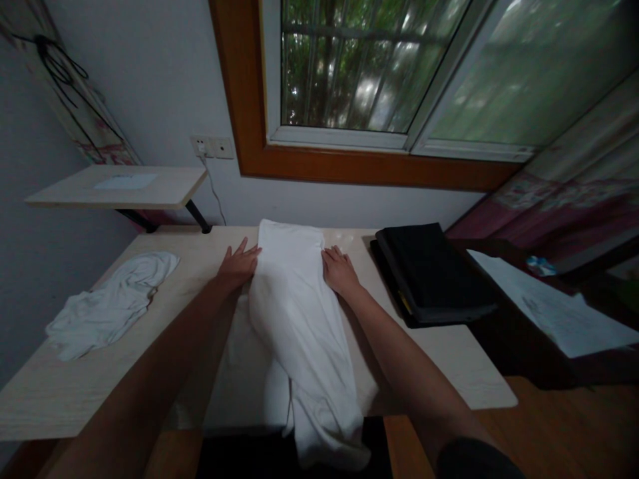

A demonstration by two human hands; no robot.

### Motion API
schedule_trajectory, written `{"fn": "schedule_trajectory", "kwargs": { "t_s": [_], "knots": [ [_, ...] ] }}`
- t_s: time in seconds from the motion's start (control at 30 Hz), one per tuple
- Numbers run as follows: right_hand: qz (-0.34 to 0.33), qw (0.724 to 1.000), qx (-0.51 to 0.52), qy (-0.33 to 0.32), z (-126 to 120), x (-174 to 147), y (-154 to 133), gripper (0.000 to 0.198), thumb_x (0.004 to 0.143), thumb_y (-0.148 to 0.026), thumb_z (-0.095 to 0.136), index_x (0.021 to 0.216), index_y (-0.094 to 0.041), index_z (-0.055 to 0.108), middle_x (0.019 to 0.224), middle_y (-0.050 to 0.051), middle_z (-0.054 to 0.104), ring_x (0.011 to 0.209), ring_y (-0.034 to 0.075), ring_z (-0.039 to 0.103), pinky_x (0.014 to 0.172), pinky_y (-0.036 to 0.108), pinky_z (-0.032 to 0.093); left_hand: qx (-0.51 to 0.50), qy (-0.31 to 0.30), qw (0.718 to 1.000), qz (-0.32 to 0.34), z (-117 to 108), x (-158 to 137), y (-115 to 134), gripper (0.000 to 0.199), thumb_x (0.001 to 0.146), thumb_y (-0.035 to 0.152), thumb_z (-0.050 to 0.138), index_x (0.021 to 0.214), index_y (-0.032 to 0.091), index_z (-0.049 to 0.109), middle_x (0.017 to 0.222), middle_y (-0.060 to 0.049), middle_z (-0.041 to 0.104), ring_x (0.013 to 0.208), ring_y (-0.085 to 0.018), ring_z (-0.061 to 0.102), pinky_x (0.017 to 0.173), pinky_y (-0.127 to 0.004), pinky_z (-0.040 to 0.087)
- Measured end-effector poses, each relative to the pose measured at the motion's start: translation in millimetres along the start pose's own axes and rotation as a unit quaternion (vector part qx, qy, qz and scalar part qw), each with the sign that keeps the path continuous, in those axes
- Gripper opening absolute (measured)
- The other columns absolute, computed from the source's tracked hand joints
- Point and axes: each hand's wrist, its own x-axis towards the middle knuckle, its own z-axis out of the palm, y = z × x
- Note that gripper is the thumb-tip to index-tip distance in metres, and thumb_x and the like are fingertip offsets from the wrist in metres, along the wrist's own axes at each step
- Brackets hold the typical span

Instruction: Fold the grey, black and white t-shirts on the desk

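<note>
A long white garment [294, 286] lies lengthwise down the middle of the desk, its far end flat and squared, its near end rumpled and hanging over the front edge. What kind of garment it is, I cannot tell. My left hand [239, 264] rests at its far left edge, fingers spread and fingertips touching the fabric. Opposite, my right hand [340, 269] lies against the right edge with fingers stretched out over the border of the cloth. Neither hand lifts the fabric.
A crumpled white cloth [117, 303] lies on the desk [184, 259] at left, below a small raised shelf [170, 189]. Black folders [434, 273] are stacked at right. Beyond them, paper [554, 306] sits on a dark surface. A window [369, 73] is behind.
</note>
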Motion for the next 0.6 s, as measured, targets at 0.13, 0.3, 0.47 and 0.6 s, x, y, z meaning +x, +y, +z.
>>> {"fn": "schedule_trajectory", "kwargs": {
  "t_s": [0.13,0.3,0.47,0.6],
  "knots": [
    [0.019,1.000,-0.004,-0.013,-1.7,17.4,6.2,0.052,0.105,-0.025,0.026,0.152,-0.017,0.048,0.161,0.012,0.043,0.154,0.032,0.028,0.121,0.058,0.030,-0.017,-0.018,1.000,-0.019,-1.3,23.3,5.3,0.056,0.101,0.026,0.028,0.153,0.028,0.048,0.157,-0.003,0.049,0.159,-0.028,0.017,0.124,-0.066,0.014],
    [0.029,0.999,0.005,-0.021,2.5,23.6,11.4,0.052,0.105,-0.028,0.028,0.154,-0.020,0.046,0.162,0.011,0.042,0.153,0.033,0.030,0.120,0.060,0.031,-0.040,-0.007,0.999,-0.035,3.6,30.5,3.5,0.055,0.102,0.031,0.030,0.155,0.031,0.046,0.157,-0.004,0.051,0.157,-0.029,0.023,0.124,-0.064,0.018],
    [0.003,1.000,0.019,-0.006,6.6,4.3,20.2,0.050,0.106,-0.033,0.035,0.153,-0.023,0.048,0.161,0.010,0.043,0.153,0.030,0.031,0.124,0.053,0.027,-0.050,0.041,0.998,-0.015,11.7,9.3,-5.4,0.053,0.106,0.038,0.026,0.153,0.031,0.048,0.157,-0.004,0.052,0.150,-0.027,0.038,0.124,-0.056,0.022],
    [-0.027,0.999,0.033,-0.003,5.4,-20.0,26.0,0.048,0.106,-0.035,0.038,0.151,-0.024,0.052,0.159,0.010,0.046,0.153,0.029,0.031,0.124,0.051,0.028,-0.061,0.039,0.997,0.032,7.7,-20.4,-3.6,0.053,0.106,0.044,0.027,0.152,0.029,0.050,0.155,-0.005,0.054,0.147,-0.027,0.043,0.123,-0.052,0.026]
  ]
}}
